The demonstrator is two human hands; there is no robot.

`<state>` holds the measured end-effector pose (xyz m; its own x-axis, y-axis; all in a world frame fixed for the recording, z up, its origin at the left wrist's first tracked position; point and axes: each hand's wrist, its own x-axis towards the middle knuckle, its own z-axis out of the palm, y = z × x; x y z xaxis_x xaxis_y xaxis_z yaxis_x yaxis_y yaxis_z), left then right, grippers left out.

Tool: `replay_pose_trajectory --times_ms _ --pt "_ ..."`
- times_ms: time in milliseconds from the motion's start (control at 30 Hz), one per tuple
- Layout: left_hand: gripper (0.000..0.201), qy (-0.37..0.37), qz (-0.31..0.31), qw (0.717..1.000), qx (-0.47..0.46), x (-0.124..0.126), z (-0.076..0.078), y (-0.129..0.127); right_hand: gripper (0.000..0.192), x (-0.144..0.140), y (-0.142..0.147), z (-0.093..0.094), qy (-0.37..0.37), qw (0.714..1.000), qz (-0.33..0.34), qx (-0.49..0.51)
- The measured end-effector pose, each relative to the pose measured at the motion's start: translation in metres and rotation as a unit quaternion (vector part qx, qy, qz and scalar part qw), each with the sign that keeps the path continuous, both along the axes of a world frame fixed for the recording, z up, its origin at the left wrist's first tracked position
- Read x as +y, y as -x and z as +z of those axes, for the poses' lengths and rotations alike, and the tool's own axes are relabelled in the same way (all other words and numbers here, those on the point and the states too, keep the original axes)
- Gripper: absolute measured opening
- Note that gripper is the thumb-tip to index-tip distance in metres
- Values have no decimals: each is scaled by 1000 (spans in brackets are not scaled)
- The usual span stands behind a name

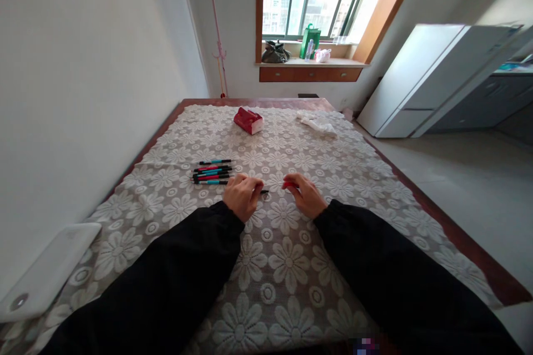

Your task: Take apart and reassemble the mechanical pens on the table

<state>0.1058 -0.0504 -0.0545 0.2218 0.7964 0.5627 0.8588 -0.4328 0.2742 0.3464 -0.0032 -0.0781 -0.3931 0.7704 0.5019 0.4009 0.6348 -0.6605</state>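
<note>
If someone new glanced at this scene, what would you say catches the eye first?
Two hands meet mid-table over a white floral lace cloth: the left hand pinches a dark thin pen part, the right hand grips a red piece. Just left of them lies a row of pens. Farther back sit a red box and a crumpled white cloth.

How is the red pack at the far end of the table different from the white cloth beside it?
The red pack is a firm, boxy block with a white side; the white cloth is limp and crumpled. The pack lies left, the cloth right. Both rest on the lace tablecloth, away from both hands.
</note>
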Motion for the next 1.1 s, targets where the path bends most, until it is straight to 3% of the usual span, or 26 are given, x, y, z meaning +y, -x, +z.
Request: replay_pose_trajectory --times_ms 200,433,667,900,1100 --pt "10 6 -14 1000 2 0 -2 0 13 -3 1 7 -46 998 -3 -50" --pt "11 27 -3 1000 -11 1 -3 1 13 -5 4 17 -50 991 11 -120" --pt "16 94 62 993 -47 4 5 2 14 24 25 34 28 962 74 -262" --pt "11 123 91 981 -122 8 7 5 15 20 36 16 -7 989 9 -147" --pt "14 137 82 974 -164 10 7 6 12 21 31 13 -4 987 -4 -164"
